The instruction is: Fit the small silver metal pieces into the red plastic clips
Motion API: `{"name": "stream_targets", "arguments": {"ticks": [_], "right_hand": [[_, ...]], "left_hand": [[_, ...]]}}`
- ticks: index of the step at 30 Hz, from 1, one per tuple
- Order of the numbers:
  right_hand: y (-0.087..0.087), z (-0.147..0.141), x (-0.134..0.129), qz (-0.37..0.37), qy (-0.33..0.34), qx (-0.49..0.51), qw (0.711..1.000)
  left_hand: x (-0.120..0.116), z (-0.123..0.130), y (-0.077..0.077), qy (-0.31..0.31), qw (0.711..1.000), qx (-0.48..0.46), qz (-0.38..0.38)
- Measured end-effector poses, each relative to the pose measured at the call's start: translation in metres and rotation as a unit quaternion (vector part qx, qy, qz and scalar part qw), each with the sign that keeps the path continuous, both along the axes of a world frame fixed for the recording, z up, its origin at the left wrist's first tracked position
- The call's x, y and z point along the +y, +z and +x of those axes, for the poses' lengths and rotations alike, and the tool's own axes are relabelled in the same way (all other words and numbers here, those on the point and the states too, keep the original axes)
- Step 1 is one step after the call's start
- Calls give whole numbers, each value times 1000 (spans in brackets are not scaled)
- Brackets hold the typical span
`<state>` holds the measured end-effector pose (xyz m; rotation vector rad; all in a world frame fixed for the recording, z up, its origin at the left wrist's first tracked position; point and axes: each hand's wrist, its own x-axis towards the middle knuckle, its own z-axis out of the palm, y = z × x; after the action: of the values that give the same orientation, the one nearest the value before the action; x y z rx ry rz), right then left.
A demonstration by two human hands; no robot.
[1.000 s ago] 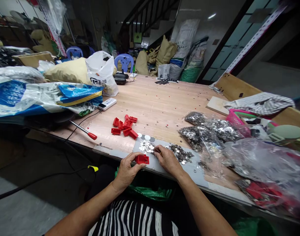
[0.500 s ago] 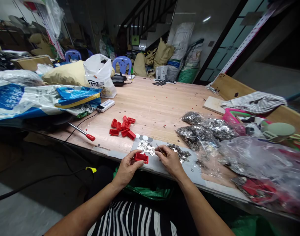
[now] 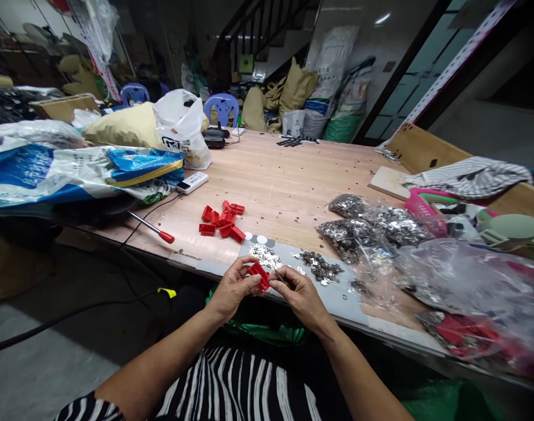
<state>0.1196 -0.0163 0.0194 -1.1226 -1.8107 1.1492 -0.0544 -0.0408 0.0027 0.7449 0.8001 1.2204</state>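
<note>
My left hand (image 3: 235, 290) is closed on a small red plastic housing (image 3: 259, 276), held tilted above the table's front edge. Close against its right side is my right hand (image 3: 298, 292), with thumb and forefinger pinched at the housing. A thin tool with a yellowish handle (image 3: 286, 283) sits in the right hand; its kind is unclear, and its tip is hard to make out. Just beyond my hands lie a pile of shiny flat metal pieces (image 3: 265, 255) and a darker pile of small metal parts (image 3: 322, 267). Several more red housings (image 3: 225, 218) lie heaped to the left.
Clear bags of metal parts (image 3: 348, 237) crowd the right side, beside a pink basket (image 3: 418, 204). At left are a metal lever with a red grip (image 3: 166, 237), a white device on a cable (image 3: 192, 182) and blue-white sacks (image 3: 74, 169). A green bag (image 3: 267, 330) hangs below the edge.
The red housing has turned to a steeper tilt in my left hand. My right hand has moved in from the metal pile to the housing. The camera view has shifted slightly.
</note>
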Motion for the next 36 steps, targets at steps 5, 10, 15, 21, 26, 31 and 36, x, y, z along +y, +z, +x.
{"name": "stream_targets", "arguments": {"ticks": [5, 10, 15, 21, 26, 31, 36], "right_hand": [[4, 4, -5, -7, 59, -21, 998], [-5, 5, -8, -59, 55, 31, 996], [-13, 14, -8, -37, -2, -2, 999], [-13, 21, -8, 53, -24, -143, 988], [-18, 16, -12, 49, -28, -203, 978], [-20, 12, -11, 75, -25, -235, 969], [-22, 10, -9, 94, -20, -244, 965]], "left_hand": [[1, -3, -1, -21, 1000, -3, 14], [2, -4, -4, -41, 998, 38, 43], [3, -3, -7, -44, 995, 68, 53], [13, -7, -24, -38, 982, 165, 88], [24, -11, -28, -6, 921, 345, 183], [30, -10, -24, -30, 887, 415, 199], [32, -12, -26, -64, 893, 417, 158]]}}
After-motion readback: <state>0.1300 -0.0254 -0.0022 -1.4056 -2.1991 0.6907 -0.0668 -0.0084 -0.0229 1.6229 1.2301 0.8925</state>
